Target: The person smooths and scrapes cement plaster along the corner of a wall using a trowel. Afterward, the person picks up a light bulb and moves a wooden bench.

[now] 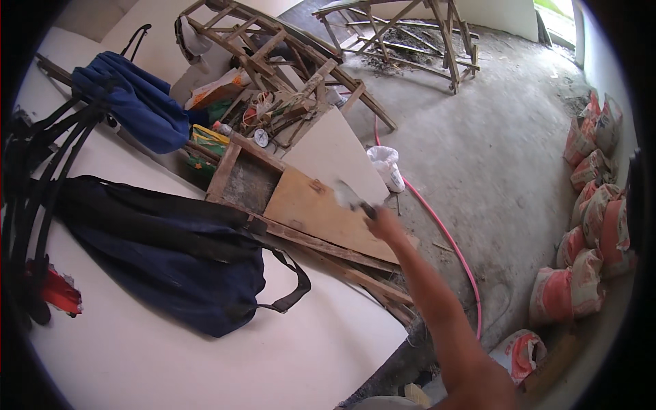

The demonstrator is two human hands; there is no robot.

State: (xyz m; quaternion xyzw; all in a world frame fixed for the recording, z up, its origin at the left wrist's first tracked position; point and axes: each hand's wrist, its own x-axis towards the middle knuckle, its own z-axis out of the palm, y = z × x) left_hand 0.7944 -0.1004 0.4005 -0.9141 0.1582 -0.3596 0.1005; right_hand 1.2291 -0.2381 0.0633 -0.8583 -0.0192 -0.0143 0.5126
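Observation:
My right hand (379, 223) reaches out from the lower right, closed around the dark handle of a tool with a pale, blurred blade (348, 195), which looks like a trowel or scraper. It is over a tan plywood board (307, 201) resting on a wooden frame (225, 174), beside a pale board (342, 147). A white sack-like container (388, 167) stands on the floor just beyond. My left hand is not in view.
A white panel (171, 362) carries a dark blue bag (164, 256). Wooden trestles (451, 55), piled tools (270, 116) and blue cloth (130, 102) lie beyond. A pink hose (465, 270) crosses the concrete floor (492, 164). Several sacks (567, 294) line the right wall.

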